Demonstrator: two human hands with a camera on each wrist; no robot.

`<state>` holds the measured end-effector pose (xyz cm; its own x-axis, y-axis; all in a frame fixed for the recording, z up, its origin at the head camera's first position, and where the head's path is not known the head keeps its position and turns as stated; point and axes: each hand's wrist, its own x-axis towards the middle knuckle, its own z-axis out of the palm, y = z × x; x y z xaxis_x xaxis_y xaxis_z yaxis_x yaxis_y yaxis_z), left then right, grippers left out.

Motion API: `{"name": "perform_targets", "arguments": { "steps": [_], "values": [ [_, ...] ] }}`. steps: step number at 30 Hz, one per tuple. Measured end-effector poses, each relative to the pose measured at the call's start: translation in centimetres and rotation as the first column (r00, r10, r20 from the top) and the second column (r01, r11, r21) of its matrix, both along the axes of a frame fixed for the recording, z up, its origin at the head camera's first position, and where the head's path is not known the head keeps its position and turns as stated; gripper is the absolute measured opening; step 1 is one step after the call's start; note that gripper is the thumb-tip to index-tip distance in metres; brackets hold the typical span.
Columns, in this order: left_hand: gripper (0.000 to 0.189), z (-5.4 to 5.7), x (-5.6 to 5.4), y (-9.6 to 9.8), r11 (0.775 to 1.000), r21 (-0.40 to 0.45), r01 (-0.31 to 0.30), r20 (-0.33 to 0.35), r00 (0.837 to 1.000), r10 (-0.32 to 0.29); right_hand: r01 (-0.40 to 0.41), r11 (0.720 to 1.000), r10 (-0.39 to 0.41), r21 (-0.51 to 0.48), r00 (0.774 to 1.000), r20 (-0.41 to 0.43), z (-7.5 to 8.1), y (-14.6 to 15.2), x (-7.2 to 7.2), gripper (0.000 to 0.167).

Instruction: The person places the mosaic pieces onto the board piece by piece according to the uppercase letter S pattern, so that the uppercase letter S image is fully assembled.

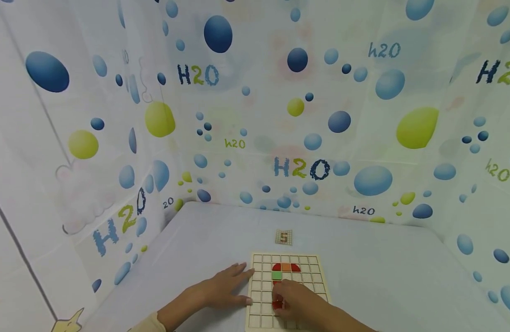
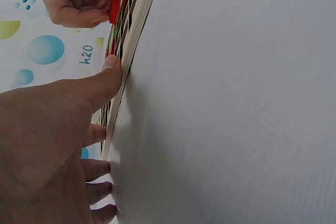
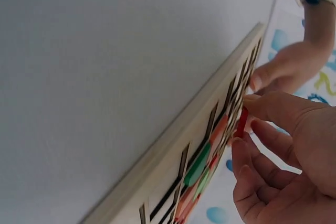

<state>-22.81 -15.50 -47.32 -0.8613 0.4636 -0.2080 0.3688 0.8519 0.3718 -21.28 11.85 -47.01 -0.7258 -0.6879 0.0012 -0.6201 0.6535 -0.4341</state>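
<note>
My right hand (image 1: 298, 299) is over the lower middle of a wooden grid board (image 1: 255, 309), pinching a small red tile (image 3: 241, 122) between thumb and fingertips. The same tile stands edge-on close over the grid in the left wrist view. On the board's upper rows sit two red tiles with a rounded corner, an orange square tile (image 1: 286, 267) between them and a light green tile (image 1: 277, 275) below. My hand partly covers the tiles farther down. My left hand (image 1: 223, 288) lies along the board's left edge, fingers spread and thumb touching the rim.
A small card (image 1: 284, 237) with a figure like a 5 on a grid lies behind the board. White cloth (image 1: 383, 272) covers the table. Curtains printed with bubbles and "H2O" rise at the back and on both sides.
</note>
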Motion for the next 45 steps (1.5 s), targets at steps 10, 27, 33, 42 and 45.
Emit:
{"name": "perform_targets", "arguments": {
  "steps": [10, 27, 33, 42, 45],
  "values": [
    [0.082, 0.00, 0.15, -0.02, 1.000, -0.001, 0.001, 0.010, 1.000, -0.001, -0.010, 0.996, 0.009, 0.092, 1.000, 0.014, -0.14, -0.77, 0.20, 0.014],
    [0.083, -0.67, -0.25, -0.26, 1.000, 0.001, 0.023, -0.015, 1.000, -0.023, -0.009, 0.996, 0.015, 0.088, 0.998, -0.067, -0.03, -0.41, 0.29, 0.015],
    [0.083, -0.59, -0.27, -0.24, 1.000, 0.004, 0.028, -0.019, 0.999, -0.028, -0.009, 0.994, 0.021, 0.113, 0.994, -0.107, -0.19, -0.20, 0.05, 0.012],
    [0.082, -0.33, -0.17, -0.19, 1.000, 0.009, 0.023, -0.015, 1.000, -0.023, -0.008, 0.989, 0.026, 0.145, 0.992, -0.120, 0.05, -0.58, 0.16, 0.012],
    [0.082, -0.27, -0.12, -0.12, 1.000, 0.007, 0.025, -0.013, 1.000, -0.025, -0.018, 0.989, 0.041, 0.150, 0.988, -0.152, -0.06, -0.45, 0.27, 0.010]
  ]
}}
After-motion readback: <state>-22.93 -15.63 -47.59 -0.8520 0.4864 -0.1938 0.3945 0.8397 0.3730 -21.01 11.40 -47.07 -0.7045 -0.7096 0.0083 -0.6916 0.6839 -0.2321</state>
